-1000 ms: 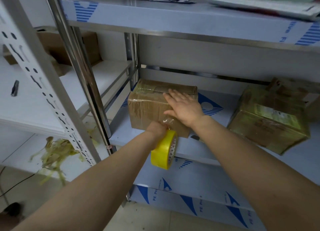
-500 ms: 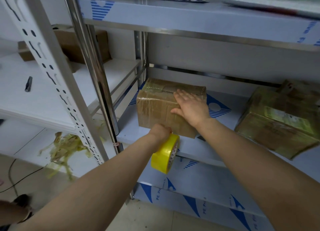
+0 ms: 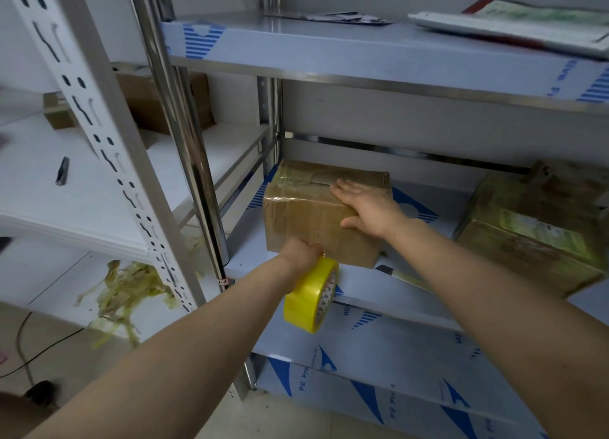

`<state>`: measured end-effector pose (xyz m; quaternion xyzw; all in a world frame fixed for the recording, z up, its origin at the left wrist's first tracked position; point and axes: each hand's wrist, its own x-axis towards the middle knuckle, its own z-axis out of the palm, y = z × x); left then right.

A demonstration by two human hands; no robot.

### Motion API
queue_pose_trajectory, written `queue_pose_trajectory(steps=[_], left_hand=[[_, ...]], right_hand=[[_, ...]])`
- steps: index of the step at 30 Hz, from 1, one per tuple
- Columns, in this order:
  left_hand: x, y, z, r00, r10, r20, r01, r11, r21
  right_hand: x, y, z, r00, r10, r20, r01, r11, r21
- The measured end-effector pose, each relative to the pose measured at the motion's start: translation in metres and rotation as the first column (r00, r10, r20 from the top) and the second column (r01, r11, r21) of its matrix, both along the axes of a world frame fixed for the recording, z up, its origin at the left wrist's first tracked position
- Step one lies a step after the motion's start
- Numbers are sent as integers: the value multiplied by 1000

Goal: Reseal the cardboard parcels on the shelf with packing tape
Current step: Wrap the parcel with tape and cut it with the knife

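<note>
**Roll below the box, palm on top**

Our left hand (image 3: 301, 252) is fisted round the top of the yellow tape roll (image 3: 309, 295), which hangs on edge under the knuckles, in front of the shelf lip (image 3: 362, 284). Our right hand (image 3: 365, 208) lies flat, fingers straight, on the near top edge of the cardboard parcel (image 3: 303, 214), with the thumb down on the front face.

From the left hand the parcel sits at twelve o'clock, just beyond the knuckles. The right hand is at about one o'clock from the left and is already touching the box. The parcel's long axis runs roughly nine to three, its right end turned slightly toward us. We cannot tell whether a strand of tape joins roll and box.

We judge the next pull must go from six to twelve, up the front face, while the flat palm pins the box.

A second parcel (image 3: 534, 231) lies at three o'clock, well apart.
</note>
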<state>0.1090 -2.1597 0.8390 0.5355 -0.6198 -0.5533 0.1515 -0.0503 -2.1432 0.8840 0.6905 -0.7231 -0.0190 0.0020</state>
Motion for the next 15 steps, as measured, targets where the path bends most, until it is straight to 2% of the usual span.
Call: queue_pose_trajectory(steps=[2,4,6,8,10,12,15], left_hand=[[9,-3,6,999,-42,1,42,999,4],[20,-4,14,994,-91,66,92,996,-6],[31,-7,17,979,-98,176,103,994,-20],[40,-9,18,969,-104,226,111,994,-15],[47,-6,23,967,-88,238,99,994,-34],[56,-4,29,968,-62,241,76,996,-49],[70,-4,36,987,39,158,-29,998,-62]], right_hand=[[-6,0,7,996,-41,-81,41,999,2],[-8,-1,15,982,-103,-159,105,994,1],[6,-6,23,981,-160,-111,153,986,-69],[32,-14,24,987,-149,51,155,979,-133],[57,-21,16,986,-110,128,121,989,-81],[71,-23,5,990,-118,81,120,993,-20],[70,-19,0,995,-97,3,97,992,-80]])
